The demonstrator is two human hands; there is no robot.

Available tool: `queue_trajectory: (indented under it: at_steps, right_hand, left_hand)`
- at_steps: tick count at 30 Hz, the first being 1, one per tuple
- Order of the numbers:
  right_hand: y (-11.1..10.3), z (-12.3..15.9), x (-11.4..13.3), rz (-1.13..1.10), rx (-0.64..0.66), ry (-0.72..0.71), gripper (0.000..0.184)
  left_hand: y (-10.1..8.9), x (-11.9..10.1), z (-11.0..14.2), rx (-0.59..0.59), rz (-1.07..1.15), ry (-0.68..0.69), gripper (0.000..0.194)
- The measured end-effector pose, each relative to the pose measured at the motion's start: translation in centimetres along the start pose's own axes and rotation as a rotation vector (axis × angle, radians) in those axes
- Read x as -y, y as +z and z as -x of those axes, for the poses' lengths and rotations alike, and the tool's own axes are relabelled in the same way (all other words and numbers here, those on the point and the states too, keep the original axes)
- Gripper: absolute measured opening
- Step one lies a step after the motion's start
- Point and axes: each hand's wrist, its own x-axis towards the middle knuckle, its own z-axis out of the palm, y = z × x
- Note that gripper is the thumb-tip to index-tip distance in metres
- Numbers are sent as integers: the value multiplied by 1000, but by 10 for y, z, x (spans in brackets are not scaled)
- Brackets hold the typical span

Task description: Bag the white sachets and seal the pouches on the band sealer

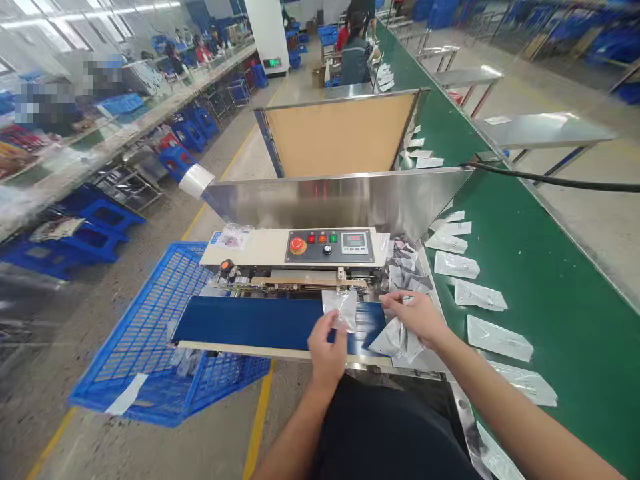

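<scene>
A clear plastic pouch (341,311) is pinched by the closed left hand (327,355) just above the blue belt (250,323) of a band sealer (293,247), while the right hand (413,317) is held with its fingers extended beside that pouch, over a silver foil pouch (393,340), any grip on which cannot be determined. Further foil pouches (406,270) are heaped at the sealer's right end, and white-faced pouches (497,338) are laid in a row on a green conveyor bench (560,280). A blue plastic crate (145,333) is placed on the floor left of the sealer, its pale contents (183,362) too indistinct to be identified.
</scene>
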Motion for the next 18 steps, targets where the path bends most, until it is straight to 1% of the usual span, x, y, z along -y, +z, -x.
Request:
queue_trajectory:
  at_steps: [1, 2, 3, 4, 5, 7, 9, 10, 11, 12, 15, 18]
  right_hand:
    - [3, 3, 3, -24, 14, -57, 40]
    - [5, 5, 6, -53, 24, -101, 42]
    - [5, 7, 8, -87, 28, -132, 45]
    - [2, 8, 8, -127, 27, -149, 48]
    - [-3, 9, 6, -188, 11, -147, 53]
    - [-17, 12, 0, -280, -10, -115, 63]
    - [-28, 16, -10, -279, 56, -91, 66]
    - [-30, 18, -14, -256, 103, -94, 64]
    - [-30, 21, -18, -242, 129, -102, 59]
    - [-29, 24, -21, -251, 123, -110, 56]
    - [-18, 30, -30, -355, 4, -86, 55]
    - [-15, 31, -40, -349, -51, -32, 55]
  left_hand:
    - [12, -4, 5, 172, 37, -18, 54]
    - [24, -8, 9, 308, 74, -34, 54]
    - [33, -11, 11, 407, 109, -48, 56]
    - [41, -14, 12, 469, 143, -58, 59]
    - [46, -18, 12, 486, 177, -67, 63]
    - [52, -23, 7, 431, 243, -70, 69]
    - [55, -28, 1, 368, 291, -58, 66]
    - [57, -30, -2, 363, 300, -45, 63]
    - [59, -32, -4, 363, 296, -28, 61]
    - [62, -34, -6, 361, 285, -9, 59]
    - [72, -36, -8, 347, 283, 5, 57]
    - [82, -32, -9, 350, 309, -54, 57]
